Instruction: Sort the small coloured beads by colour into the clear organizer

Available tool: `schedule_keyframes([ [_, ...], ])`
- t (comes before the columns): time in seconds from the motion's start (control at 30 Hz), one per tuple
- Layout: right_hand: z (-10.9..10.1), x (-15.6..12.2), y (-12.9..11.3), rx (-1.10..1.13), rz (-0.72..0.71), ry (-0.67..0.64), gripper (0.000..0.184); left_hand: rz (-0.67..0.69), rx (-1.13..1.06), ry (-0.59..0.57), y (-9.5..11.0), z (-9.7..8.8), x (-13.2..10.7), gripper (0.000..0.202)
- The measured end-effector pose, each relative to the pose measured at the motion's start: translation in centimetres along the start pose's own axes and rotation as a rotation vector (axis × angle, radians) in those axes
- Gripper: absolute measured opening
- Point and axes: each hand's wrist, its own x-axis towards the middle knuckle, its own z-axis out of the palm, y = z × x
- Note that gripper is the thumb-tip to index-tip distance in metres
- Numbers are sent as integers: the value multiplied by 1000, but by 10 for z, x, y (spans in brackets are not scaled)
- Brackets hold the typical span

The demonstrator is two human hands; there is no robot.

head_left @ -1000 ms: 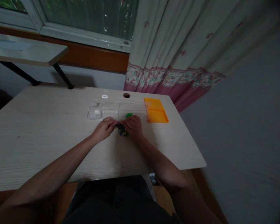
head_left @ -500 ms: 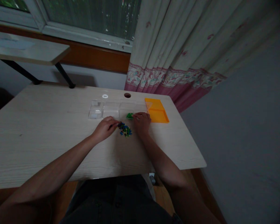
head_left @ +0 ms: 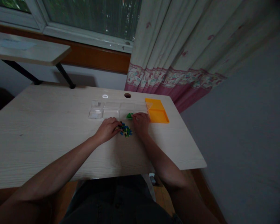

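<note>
A small pile of mixed blue, green, yellow and dark pieces (head_left: 126, 130), perhaps toy bricks, lies on the table. At its left edge is my left hand (head_left: 106, 130), fingers drawn together and touching the pieces; what they pinch is too small to tell. My right hand (head_left: 141, 123) reaches over the near right part of a clear compartment box (head_left: 111, 112). Its fingers are closed beside a little heap of green pieces (head_left: 129, 116) in one compartment, and anything between the fingertips is hidden.
Right of the clear box sits an orange two-part tray (head_left: 159, 115). Behind the box is a round cable hole (head_left: 127, 95) in the table (head_left: 49, 133). A raised shelf (head_left: 32, 53) stands at the back left; a curtain (head_left: 172, 59) hangs behind the right side.
My left hand has shifted slightly right, its fingers closing in over the left edge of the pile. The right hand stays almost where it was by the green pieces.
</note>
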Motion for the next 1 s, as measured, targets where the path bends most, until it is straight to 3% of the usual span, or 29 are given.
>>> schedule_keyframes([
  [0.7,1,0,-2,25,-53,29,15,4,35,10,3,0,1,26],
  [1.0,1,-1,-3,45,-44,3,21,22,28,0,2,0,1,20],
])
